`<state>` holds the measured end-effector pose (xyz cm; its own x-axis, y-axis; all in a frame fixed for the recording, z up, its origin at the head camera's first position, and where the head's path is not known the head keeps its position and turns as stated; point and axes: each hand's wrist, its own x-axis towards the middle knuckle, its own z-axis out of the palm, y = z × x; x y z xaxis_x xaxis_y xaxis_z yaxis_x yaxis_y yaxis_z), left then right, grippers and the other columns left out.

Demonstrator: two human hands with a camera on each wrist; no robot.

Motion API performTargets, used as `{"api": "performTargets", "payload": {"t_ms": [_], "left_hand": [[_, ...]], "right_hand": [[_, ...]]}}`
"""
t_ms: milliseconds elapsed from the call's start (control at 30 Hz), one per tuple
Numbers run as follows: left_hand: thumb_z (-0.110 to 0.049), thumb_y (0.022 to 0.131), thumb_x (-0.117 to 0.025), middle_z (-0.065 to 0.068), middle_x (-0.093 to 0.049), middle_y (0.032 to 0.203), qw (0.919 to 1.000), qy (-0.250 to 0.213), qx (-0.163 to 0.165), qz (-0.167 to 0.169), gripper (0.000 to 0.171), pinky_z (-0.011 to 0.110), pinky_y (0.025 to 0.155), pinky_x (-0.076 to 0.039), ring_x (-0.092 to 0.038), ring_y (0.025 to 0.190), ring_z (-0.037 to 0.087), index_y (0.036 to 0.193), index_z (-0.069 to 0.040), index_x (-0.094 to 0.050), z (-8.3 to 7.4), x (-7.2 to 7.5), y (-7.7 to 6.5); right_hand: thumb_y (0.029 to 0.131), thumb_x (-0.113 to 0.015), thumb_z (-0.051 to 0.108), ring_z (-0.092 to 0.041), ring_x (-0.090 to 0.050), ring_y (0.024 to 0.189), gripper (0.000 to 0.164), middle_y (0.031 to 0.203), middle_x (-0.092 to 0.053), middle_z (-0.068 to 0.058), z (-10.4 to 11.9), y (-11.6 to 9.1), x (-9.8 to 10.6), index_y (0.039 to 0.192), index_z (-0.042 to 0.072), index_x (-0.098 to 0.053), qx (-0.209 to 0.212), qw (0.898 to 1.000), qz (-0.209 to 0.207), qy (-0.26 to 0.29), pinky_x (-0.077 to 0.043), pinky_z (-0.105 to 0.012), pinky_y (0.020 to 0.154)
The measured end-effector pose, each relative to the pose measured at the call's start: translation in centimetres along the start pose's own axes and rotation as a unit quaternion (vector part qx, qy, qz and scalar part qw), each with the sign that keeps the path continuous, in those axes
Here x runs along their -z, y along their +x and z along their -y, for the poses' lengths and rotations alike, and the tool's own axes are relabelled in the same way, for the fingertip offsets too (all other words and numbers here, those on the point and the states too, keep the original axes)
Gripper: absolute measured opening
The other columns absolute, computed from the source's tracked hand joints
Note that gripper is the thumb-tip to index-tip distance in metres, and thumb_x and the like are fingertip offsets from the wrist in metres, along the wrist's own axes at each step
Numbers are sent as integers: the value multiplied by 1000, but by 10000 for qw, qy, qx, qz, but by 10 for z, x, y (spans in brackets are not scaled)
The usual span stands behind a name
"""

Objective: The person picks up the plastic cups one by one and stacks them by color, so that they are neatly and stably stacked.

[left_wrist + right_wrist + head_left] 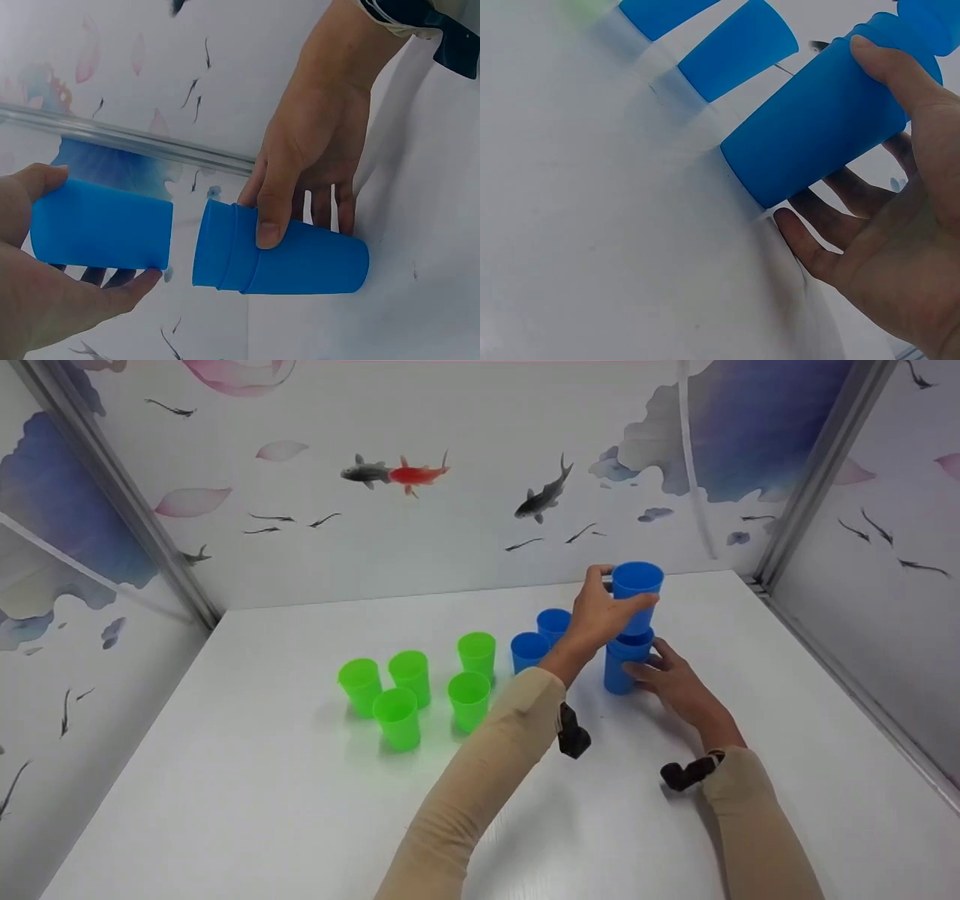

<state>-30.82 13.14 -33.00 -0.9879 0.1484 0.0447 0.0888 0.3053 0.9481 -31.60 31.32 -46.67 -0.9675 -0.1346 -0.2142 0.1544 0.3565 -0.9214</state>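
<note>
the loose smooth blue tapered cup, plastic in look (637, 604), is in the left hand (598, 613), mouth up, directly above the right hand's work. the left hand grips its side, thumb on one face and fingers on the other. directly below, the nested stack of smooth blue tapered cups (619, 676) is upright, with more than one rim showing at its top. the right hand (675, 686) holds this stack around its side, thumb across the near face and fingers behind. the left wrist view shows a narrow gap between the loose cup's base and the stack's mouth; the two are apart.

the step in hand is judged to be nesting. to do it well: keep the stack braced with the right hand, align both axes, centre the base over the mouth, then lower straight. keep left fingertips clear of the rim. do not force a tilted cup; it may jam or tip the stack.

to the left of the left hand, two single blue cups (529, 649) are upright on the white table (247, 810), partly hidden by the arm. farther left, five bright green tapered cups, also plastic-looking (397, 718), are upright, near one another.
</note>
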Motion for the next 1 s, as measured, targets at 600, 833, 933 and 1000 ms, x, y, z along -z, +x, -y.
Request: {"api": "performTargets", "payload": {"t_ms": [600,833,933,1000], "left_hand": [[-32,91,-74,7,-52,150,9997,-69,-154,161,66,43,111,-48,-51,138,25,146,-18,-40,29,-7,4],[-29,91,-75,4,-54,148,9996,-244,-85,-107,63,37,108,-51,-52,139,22,144,-20,-43,40,-4,-2],[-28,91,-75,4,-55,148,9992,-326,-154,-194,62,38,108,-51,-52,139,22,144,-20,-44,42,3,-3],[-27,91,-75,4,-54,149,9989,-349,-206,-224,62,37,108,-51,-51,139,22,144,-19,-44,44,8,-5]], "right_hand": [[89,-65,61,-45,-24,152,108,170,-5,-17,1,-2,-2,161,31,10,64,10000,-12,53,-22,-62,121],[87,-64,64,-45,-20,153,112,170,-1,-16,-1,3,1,160,31,14,-93,9999,-86,-112,-20,-64,121],[86,-65,66,-45,-17,154,114,170,1,-15,-1,2,-1,159,30,15,-141,9998,-94,-104,-20,-65,121],[86,-65,65,-46,-15,154,115,170,1,-16,-1,2,-2,160,28,16,-96,9999,-77,-81,-20,-64,121]]}}
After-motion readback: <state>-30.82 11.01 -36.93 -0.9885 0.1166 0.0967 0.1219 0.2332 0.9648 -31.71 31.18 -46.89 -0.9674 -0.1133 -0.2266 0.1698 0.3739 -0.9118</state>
